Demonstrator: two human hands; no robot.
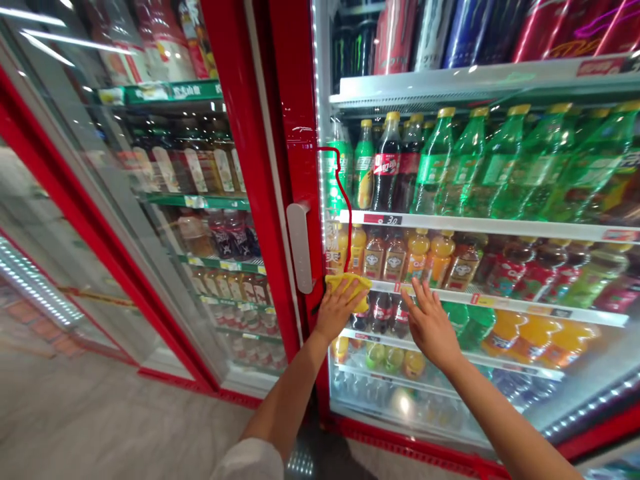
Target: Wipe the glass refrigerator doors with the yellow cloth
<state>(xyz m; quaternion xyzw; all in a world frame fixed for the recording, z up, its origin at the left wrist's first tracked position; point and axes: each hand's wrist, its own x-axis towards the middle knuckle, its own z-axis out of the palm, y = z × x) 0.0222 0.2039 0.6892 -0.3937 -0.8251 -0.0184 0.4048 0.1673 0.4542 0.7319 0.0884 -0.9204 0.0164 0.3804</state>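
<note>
A yellow cloth (363, 285) lies against the glass door of a red-framed drinks cooler, near the door's left edge. My left hand (339, 310) presses on the cloth with its fingers spread over it. To the right, my right hand (433, 327) is held up at the glass, fingers apart and nothing in them; whether it touches the pane I cannot tell. Left of the cloth is the grey door handle (300, 248). A thin red line (349, 207) runs down the glass to the cloth.
Behind the glass stand rows of bottles (435, 167) and cans (423, 33) on white shelves (450, 223). Another red-framed cooler (250, 147) with bottles is at the left. Grey floor (130, 427) shows below.
</note>
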